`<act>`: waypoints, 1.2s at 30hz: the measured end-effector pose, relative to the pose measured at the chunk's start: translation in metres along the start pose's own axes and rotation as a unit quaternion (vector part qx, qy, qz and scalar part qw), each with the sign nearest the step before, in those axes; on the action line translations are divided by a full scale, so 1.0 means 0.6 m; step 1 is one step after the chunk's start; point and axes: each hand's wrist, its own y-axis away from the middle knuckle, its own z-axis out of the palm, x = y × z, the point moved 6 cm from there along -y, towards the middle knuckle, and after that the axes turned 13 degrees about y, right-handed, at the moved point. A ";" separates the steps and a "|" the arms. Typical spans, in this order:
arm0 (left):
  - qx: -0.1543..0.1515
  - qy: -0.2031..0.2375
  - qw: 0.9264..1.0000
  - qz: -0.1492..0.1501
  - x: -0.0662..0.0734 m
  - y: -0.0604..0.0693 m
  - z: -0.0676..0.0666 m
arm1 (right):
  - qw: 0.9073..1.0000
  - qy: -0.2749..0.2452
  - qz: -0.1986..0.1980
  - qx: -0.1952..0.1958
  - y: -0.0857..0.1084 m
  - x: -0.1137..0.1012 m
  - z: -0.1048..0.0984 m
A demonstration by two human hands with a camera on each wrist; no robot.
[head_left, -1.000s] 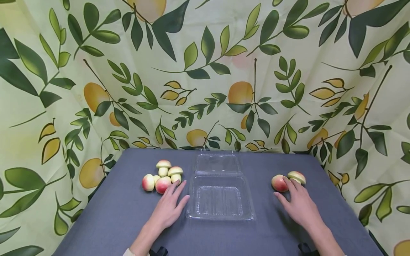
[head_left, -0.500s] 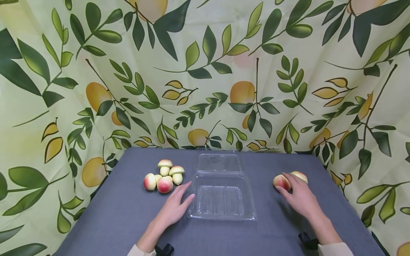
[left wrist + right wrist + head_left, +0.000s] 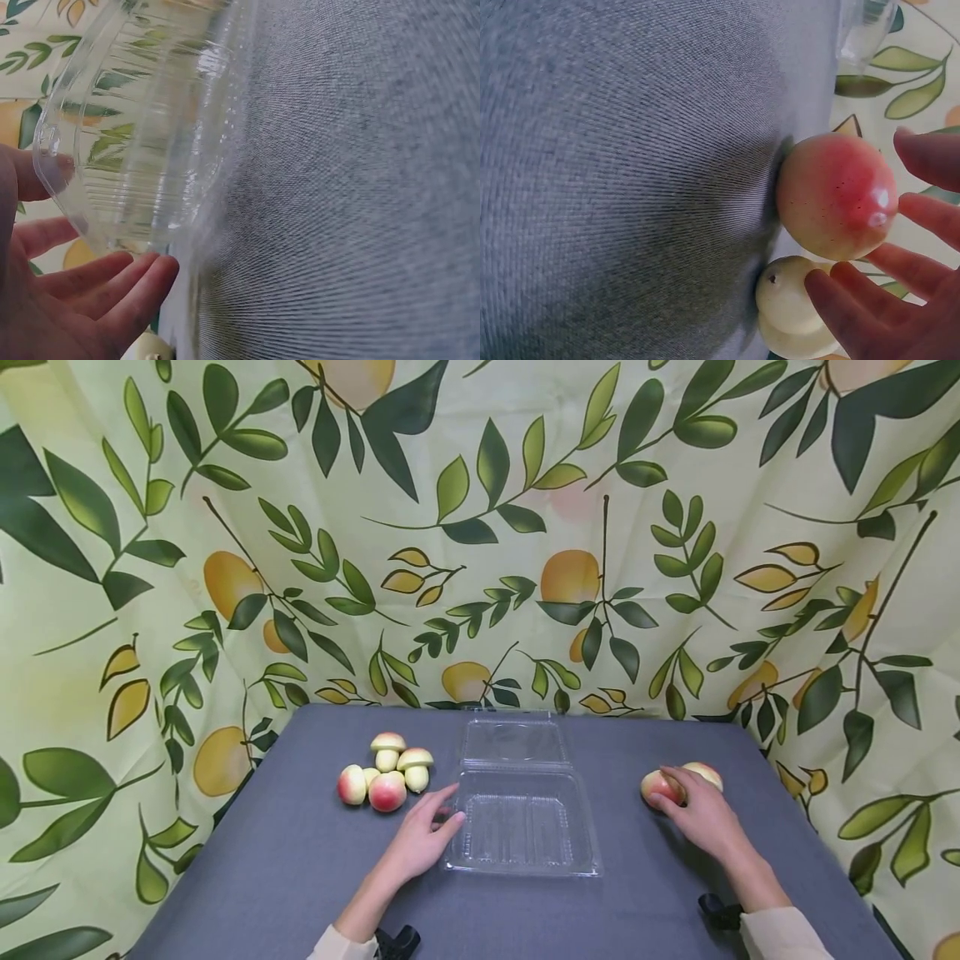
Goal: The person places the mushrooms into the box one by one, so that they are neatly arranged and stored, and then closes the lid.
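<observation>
My left hand (image 3: pixel 422 837) is at the left rim of a clear plastic clamshell box (image 3: pixel 525 867). In the left wrist view, thumb and index fingertips show through the plastic, and the other fingers lie loosely bent outside the wall. My right hand (image 3: pixel 701 814) is over a mushroom-shaped piece (image 3: pixel 836 195) with a red-and-cream cap; thumb and fingers spread around it, with a gap beside the thumb in the right wrist view. A second mushroom piece (image 3: pixel 787 296) lies beside it, partly behind my fingers. Firm contact cannot be seen at either hand.
Several similar mushroom pieces (image 3: pixel 387 792) are clustered left of the box. The box's lid (image 3: pixel 513 742) lies folded back towards the far edge of the grey cloth-covered table (image 3: pixel 300 860). A leaf-and-fruit patterned curtain (image 3: pixel 480 552) hangs behind and at both sides.
My left hand has moved right, from beside the mushroom cluster to the box's left rim. My right fingers have drawn in closer around the red-capped piece. The box stays put.
</observation>
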 end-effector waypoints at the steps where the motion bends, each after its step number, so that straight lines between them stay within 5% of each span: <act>1: -0.001 0.001 1.000 -0.002 0.000 -0.001 0.000 | 1.000 -0.003 -0.003 0.001 -0.001 0.001 0.001; 19: -0.009 0.013 1.000 -0.008 -0.005 -0.006 0.002 | 0.998 -0.021 -0.057 0.011 -0.016 -0.007 0.015; 36: -0.012 0.026 1.000 -0.004 -0.004 -0.003 0.004 | 0.998 0.001 -0.060 -0.003 -0.025 -0.022 0.027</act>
